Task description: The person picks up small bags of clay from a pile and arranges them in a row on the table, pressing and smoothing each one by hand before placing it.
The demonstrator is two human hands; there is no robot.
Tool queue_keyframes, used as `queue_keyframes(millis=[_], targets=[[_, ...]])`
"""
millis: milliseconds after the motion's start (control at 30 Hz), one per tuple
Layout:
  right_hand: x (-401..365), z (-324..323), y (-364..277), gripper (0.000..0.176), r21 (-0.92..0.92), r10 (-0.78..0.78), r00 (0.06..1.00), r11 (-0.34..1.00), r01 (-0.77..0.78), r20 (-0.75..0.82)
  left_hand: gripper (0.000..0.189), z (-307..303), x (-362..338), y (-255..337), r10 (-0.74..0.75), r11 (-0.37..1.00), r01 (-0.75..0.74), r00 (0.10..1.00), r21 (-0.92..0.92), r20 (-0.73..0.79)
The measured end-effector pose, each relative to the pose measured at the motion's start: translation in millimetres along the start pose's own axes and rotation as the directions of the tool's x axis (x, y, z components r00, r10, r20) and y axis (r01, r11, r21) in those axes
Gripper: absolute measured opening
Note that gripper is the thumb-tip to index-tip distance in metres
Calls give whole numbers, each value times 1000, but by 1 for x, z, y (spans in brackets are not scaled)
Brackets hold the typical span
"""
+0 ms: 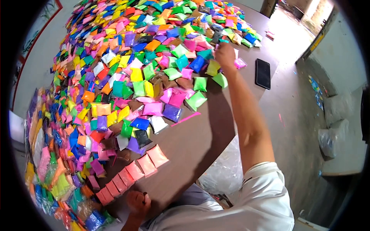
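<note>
A large pile of small colourful packets (153, 109) covers the brown table. My right hand (225, 55) reaches to the pile's right side, fingers bent down among the packets near a pink one (239, 63); whatever its fingertips hold is hidden. At the near edge, my left hand (138, 201) is curled beside a slanting row of several salmon-pink packets (133, 170), which lie side by side. What may be inside its fingers cannot be made out.
A black phone (263, 73) lies on the table (246, 96) at the right. Clear plastic bags (225, 169) hang or stand below the near edge. More bags (334, 138) are by the right wall. An open doorway is at the upper right.
</note>
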State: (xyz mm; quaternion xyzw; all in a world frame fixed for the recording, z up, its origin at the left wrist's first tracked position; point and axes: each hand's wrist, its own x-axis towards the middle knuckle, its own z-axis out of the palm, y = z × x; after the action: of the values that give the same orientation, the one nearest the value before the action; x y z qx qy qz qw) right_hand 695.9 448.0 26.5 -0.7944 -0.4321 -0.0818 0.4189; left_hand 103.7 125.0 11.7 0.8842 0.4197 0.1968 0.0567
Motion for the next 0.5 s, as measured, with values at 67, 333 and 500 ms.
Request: queue_keyframes(millis=[67,333,500], targets=[[7,-5,15,24,-191,69,987,981,-41,144,19,-1,0,4,-11,1000,11,1000,1,-10],[4,-11,-3,29,-196,94,961,980,-43,260,19,0,4,7,-19,1000,19,998,8,-58],[-19,-35,1,29,421,-58,942,903,-93,332,19,3,2,4,-26,999,24,998,-36,-65]])
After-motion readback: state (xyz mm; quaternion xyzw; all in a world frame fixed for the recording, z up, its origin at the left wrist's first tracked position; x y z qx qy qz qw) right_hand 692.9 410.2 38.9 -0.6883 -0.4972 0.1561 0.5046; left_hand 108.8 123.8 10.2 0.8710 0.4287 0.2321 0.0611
